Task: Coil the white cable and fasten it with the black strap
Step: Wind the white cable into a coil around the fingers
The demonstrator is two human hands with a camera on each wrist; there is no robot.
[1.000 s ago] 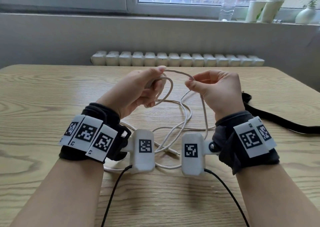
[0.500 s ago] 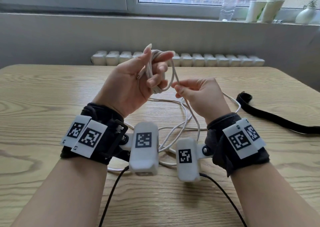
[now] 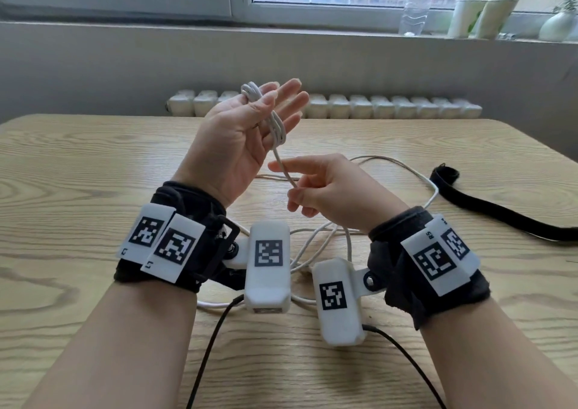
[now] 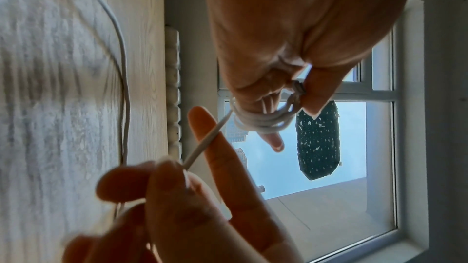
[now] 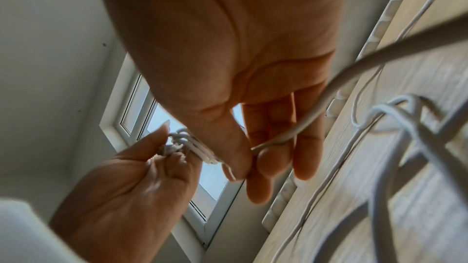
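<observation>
My left hand (image 3: 240, 139) is raised above the wooden table (image 3: 93, 189), palm toward me and fingers stretched up. Loops of the white cable (image 3: 276, 124) are wound round its fingers, and the thumb pinches them; the left wrist view shows that coil (image 4: 263, 121) under the thumb. Just below, my right hand (image 3: 319, 189) pinches the strand that runs down from the coil, the strand (image 5: 311, 111) crossing its fingers. The rest of the cable (image 3: 325, 239) lies in loose loops on the table under my wrists. The black strap (image 3: 488, 208) lies flat at the right, untouched.
A row of white blocks (image 3: 359, 107) lines the table's far edge. On the window sill stand a plastic bottle (image 3: 414, 5), two cups (image 3: 481, 17) and a small vase (image 3: 558, 25). Black leads (image 3: 206, 346) trail from the wrist cameras toward me.
My left hand has risen and turned palm toward me, fingers straightening with more loops on them. My right hand has dropped below it, drawing the strand down.
</observation>
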